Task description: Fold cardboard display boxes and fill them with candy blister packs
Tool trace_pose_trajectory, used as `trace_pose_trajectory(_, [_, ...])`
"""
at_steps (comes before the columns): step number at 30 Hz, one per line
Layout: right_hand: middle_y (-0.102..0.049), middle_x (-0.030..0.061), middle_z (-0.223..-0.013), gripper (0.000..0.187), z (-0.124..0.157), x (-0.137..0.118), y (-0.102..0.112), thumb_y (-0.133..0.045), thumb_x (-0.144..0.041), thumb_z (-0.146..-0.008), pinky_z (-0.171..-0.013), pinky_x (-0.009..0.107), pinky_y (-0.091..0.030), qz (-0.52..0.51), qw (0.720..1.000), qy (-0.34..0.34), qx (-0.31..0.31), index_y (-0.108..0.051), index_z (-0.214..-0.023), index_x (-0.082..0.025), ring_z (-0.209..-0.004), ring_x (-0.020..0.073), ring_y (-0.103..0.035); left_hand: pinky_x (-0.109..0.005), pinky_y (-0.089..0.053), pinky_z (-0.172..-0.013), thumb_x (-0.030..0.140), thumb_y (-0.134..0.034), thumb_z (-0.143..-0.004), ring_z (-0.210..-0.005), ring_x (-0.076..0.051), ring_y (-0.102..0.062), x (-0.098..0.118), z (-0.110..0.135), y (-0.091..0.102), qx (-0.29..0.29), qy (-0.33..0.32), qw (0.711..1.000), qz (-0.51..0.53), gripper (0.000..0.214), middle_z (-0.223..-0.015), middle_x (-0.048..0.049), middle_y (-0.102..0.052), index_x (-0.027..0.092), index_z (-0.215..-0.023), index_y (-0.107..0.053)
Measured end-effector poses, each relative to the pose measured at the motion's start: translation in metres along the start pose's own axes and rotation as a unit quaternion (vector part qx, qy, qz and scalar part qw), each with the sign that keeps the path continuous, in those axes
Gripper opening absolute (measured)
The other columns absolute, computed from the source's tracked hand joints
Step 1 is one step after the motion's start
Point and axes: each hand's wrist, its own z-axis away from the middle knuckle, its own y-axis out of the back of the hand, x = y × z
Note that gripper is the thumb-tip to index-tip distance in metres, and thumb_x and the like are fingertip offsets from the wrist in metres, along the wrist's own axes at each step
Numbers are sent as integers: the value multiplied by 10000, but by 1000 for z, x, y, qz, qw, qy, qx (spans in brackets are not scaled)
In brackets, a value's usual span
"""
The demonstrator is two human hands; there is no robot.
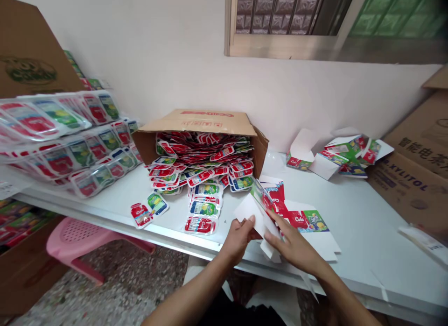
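Note:
A small printed carton, partly folded with white flaps showing, is between my two hands near the table's front edge. My left hand pinches its left side with thumb and fingers. On the other side, my right hand grips it, fingers along the printed panel and thumb at a lower white flap. Beneath and to the right lie flat, unfolded cartons printed with Cola and Sprite. Left of my hands, several sachets form a row, and a red and a green sachet lie farther left.
An open cardboard box on its side spills many red and green sachets. Stacked packs of sachets fill the left end. Several folded cartons sit at the back right, beside large brown boxes. A pink stool stands below.

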Motion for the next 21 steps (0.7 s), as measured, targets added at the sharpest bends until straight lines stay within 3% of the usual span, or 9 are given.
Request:
trace_pose_trajectory(3, [-681,102,-1038,419,-2,-14,14,-334,-392,-928,-823,379,-485,11,1000,1,-11,-555,-1224,-194,-936,242,-638,-289,-509,-623,271,-598,-759,-683,-198,-644,2,1,3,92,-26,976,-195,284,-773,-78,-689,74,-958,-642])
trace_pose_trajectory(5, [-688,69,-826,378,-3,-20,28,-297,-346,-935,-702,334,-480,40,999,10,6,-616,-1060,-188,-745,218,-636,-281,-492,-640,203,-568,-743,-701,-197,-628,6,1,9,139,-64,941,-302,235,-732,-56,-673,85,-927,-654])
trace_pose_trajectory(8, [-635,24,-718,322,-6,-25,57,-311,-362,-939,-621,276,-435,60,997,38,25,-590,-903,-203,-643,174,-578,-282,-487,-695,159,-502,-771,-805,-183,-623,26,2,19,143,-160,888,-406,451,-994,-68,-669,153,-1221,-526])
trace_pose_trajectory(11, [-584,-7,-671,318,-13,-29,89,-329,-409,-943,-562,241,-397,43,996,71,-23,-550,-837,-207,-585,137,-507,-340,-473,-851,164,-533,-762,-1112,-225,-536,60,4,26,29,-285,826,-486,676,-1370,-127,-456,212,-1397,-307])
trace_pose_trajectory(13, [-578,-12,-678,320,-21,-33,105,-352,-423,-936,-558,233,-393,26,992,99,-75,-553,-824,-201,-588,126,-482,-438,-362,-1014,240,-608,-761,-1291,-277,-379,84,7,27,-91,-374,753,-533,670,-1460,-145,-334,215,-1376,-344])
trace_pose_trajectory(15, [-576,-12,-680,317,-29,-39,116,-375,-418,-928,-582,236,-399,30,985,125,-118,-568,-811,-197,-607,126,-475,-470,-294,-1059,356,-679,-749,-1307,-297,-356,105,10,26,-204,-421,684,-560,582,-1401,-147,-424,212,-1270,-464])
trace_pose_trajectory(17, [-566,-14,-674,314,-36,-45,120,-374,-400,-928,-604,240,-396,51,977,145,-149,-575,-799,-196,-622,128,-472,-415,-344,-1016,427,-688,-755,-1197,-267,-475,119,12,25,-293,-420,632,-581,486,-1217,-125,-590,203,-1159,-535])
trace_pose_trajectory(19, [-545,-20,-663,324,-41,-51,121,-352,-385,-935,-599,235,-383,65,968,164,-180,-575,-795,-197,-615,124,-464,-359,-383,-944,411,-621,-827,-1068,-224,-548,127,14,24,-343,-398,586,-618,365,-1076,-90,-664,203,-1120,-563])
trace_pose_trajectory(21, [-526,-28,-646,334,-46,-57,119,-339,-380,-939,-573,227,-369,65,958,179,-214,-578,-789,-200,-591,117,-455,-357,-379,-899,356,-534,-891,-1016,-213,-552,130,16,23,-354,-394,529,-663,280,-1092,-75,-671,231,-1138,-576])
